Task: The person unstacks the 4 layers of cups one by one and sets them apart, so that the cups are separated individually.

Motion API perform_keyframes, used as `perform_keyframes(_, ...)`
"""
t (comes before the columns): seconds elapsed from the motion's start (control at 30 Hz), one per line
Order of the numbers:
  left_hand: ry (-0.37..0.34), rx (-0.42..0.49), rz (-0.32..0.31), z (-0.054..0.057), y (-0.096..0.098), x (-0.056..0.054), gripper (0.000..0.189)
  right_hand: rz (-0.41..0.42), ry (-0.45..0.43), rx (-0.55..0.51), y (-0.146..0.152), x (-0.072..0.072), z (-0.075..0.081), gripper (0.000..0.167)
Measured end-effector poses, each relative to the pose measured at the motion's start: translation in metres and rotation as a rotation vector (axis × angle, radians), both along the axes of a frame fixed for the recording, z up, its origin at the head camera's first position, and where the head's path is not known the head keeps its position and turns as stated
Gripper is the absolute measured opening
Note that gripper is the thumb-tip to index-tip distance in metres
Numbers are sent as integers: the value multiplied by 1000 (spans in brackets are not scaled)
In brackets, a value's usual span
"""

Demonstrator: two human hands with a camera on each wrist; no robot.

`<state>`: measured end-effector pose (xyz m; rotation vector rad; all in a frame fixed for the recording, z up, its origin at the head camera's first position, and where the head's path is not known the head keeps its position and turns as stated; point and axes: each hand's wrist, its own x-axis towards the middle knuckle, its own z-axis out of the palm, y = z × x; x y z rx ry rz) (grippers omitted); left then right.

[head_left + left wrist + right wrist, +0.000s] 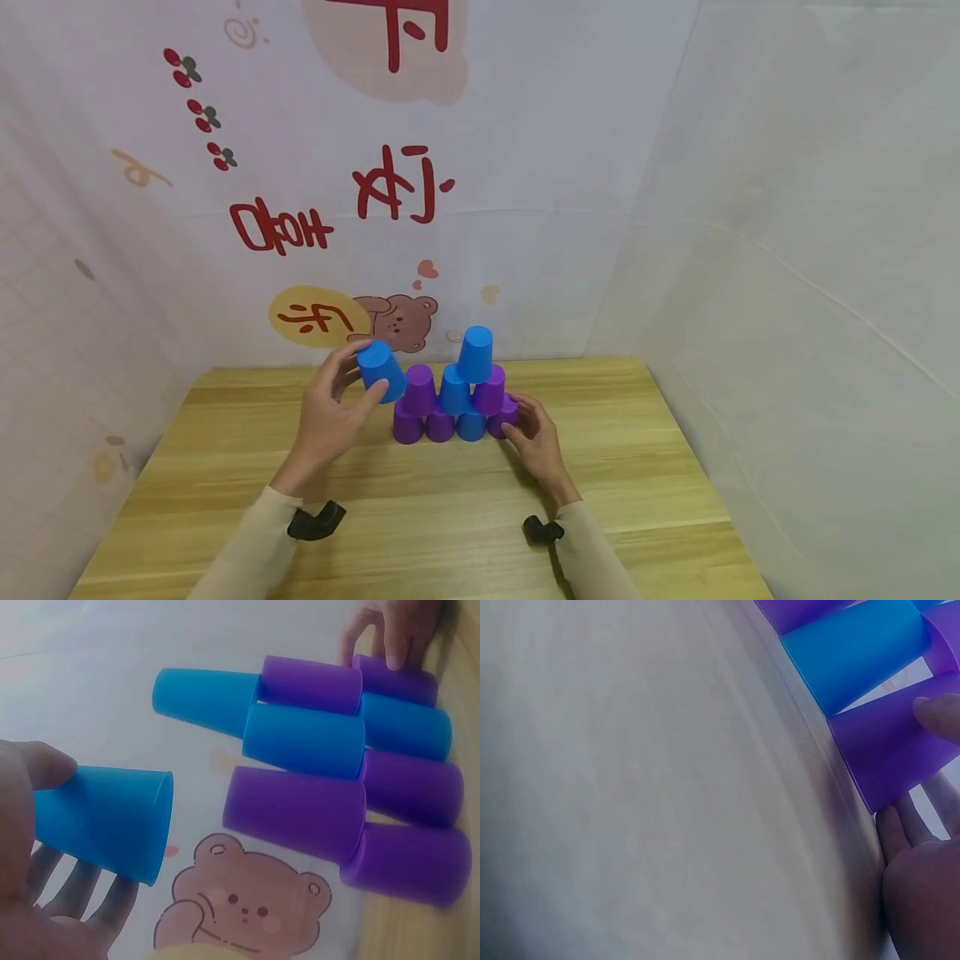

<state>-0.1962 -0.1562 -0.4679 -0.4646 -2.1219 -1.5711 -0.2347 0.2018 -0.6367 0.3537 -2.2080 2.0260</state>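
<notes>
In the head view my left hand (327,421) grips an upside-down blue cup (381,372), raised and slightly tilted left of a cup pyramid. The left wrist view shows thumb and fingers on opposite sides of this held cup (112,821). My right hand (538,446) holds the purple cup (504,417) at the right end of the bottom row, thumb in front. Above the bottom row sit a purple cup (419,390), a blue cup (454,390) and another purple cup (490,390). One blue cup (476,354) tops the right two of these.
The bottom row, with purple cups (408,423) at left and a blue cup (471,425), stands on a wooden table (420,533). Behind rises a white printed curtain (540,275) with a bear picture; another white sheet (795,333) hangs at right.
</notes>
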Motion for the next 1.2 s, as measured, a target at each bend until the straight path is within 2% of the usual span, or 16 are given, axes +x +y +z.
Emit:
perform_keyframes(0.23,16,2,51,0,-18,9,68,0,9,-7,0,0,1,59)
perform_keyframes(0.53,-48,3,135,-5,-39,18,67,-22,19,-6,4,0,-4,59)
perform_keyframes(0.73,-77,9,213,-9,-58,25,68,3,32,0,2,0,-3,58)
perform_keyframes(1.03,-113,-20,341,-26,-88,33,69,-5,29,-10,1,-1,-6,57)
perform_keyframes(1.2,-127,-7,387,-37,-104,38,69,4,39,-10,1,-1,-5,57)
